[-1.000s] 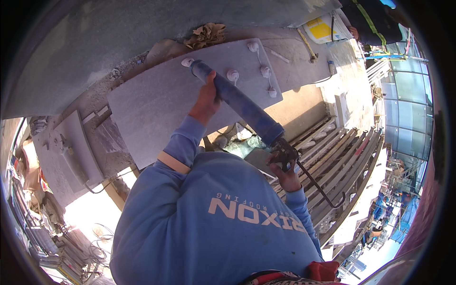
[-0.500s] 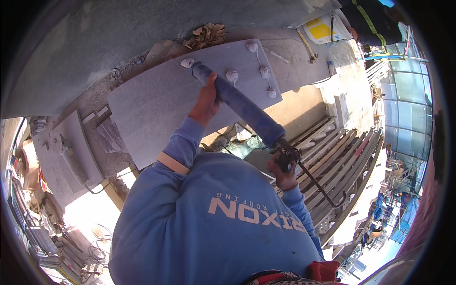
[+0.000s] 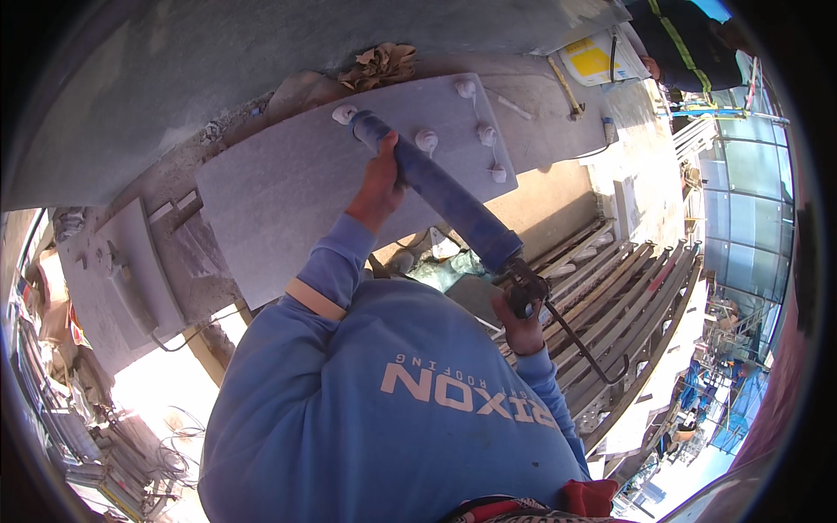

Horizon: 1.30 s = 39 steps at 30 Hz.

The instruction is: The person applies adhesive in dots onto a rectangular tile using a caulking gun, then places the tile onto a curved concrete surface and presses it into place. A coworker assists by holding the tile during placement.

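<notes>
A long blue caulking gun (image 3: 453, 202) slants across a flat grey slab (image 3: 279, 192). Around its barrel, near the front end, my left hand (image 3: 381, 185) is wrapped. My right hand (image 3: 520, 324) grips the black handle and trigger at the rear, where a bent metal rod sticks out. The front tip touches or nearly touches a whitish dab of adhesive (image 3: 343, 114) near the slab's far edge. Several more dabs sit on the slab's right part, among them one beside the barrel (image 3: 426, 140). Thin strings of the stuff trail between some of them.
Crumpled brown paper (image 3: 379, 67) lies behind the slab. A hammer (image 3: 568, 91) and a white-yellow bucket (image 3: 602, 57) are at the far right, close to another person in dark clothing (image 3: 676, 44). Long metal bars (image 3: 610, 296) lie stacked on the right. At left lies a corded power tool (image 3: 131, 296).
The caulking gun and both hands stay almost where they were. The adhesive dab at the tip looks slightly bigger. The rod's bent end has shifted a little toward the left.
</notes>
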### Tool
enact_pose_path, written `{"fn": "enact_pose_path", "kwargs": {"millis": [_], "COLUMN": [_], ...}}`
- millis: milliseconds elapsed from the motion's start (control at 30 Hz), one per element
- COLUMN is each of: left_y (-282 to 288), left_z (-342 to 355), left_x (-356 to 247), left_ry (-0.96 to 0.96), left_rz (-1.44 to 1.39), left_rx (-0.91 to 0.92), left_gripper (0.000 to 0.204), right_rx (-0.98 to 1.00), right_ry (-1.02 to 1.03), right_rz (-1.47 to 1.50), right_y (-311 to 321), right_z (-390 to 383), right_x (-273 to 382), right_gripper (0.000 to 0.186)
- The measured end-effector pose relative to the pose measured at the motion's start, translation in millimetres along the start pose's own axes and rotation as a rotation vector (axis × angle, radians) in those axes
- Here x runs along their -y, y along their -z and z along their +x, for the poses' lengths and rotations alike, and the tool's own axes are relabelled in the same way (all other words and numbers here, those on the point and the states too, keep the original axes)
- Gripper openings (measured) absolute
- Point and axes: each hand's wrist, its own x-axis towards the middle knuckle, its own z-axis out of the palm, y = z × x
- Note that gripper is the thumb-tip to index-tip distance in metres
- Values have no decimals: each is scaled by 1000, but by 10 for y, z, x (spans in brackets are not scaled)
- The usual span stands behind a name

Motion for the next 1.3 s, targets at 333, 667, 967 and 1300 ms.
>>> {"fn": "enact_pose_path", "kwargs": {"millis": [333, 667, 967, 1300], "left_y": [-90, -96, 17, 20], "left_z": [-192, -981, -874, -831], "left_x": [-16, 596, 795, 801], "left_ry": [90, 278, 287, 265], "left_rz": [157, 63, 59, 43], "left_rx": [3, -124, -150, -132], "left_gripper": [62, 63, 63, 63], "right_rx": [227, 199, 90, -70], "right_ry": [72, -67, -5, -27], "right_rz": [69, 128, 133, -109], "right_y": [177, 687, 605, 660], "right_z": [-21, -763, -835, -899], "right_x": [427, 378, 155, -66], "right_gripper": [44, 34, 24, 29]}}
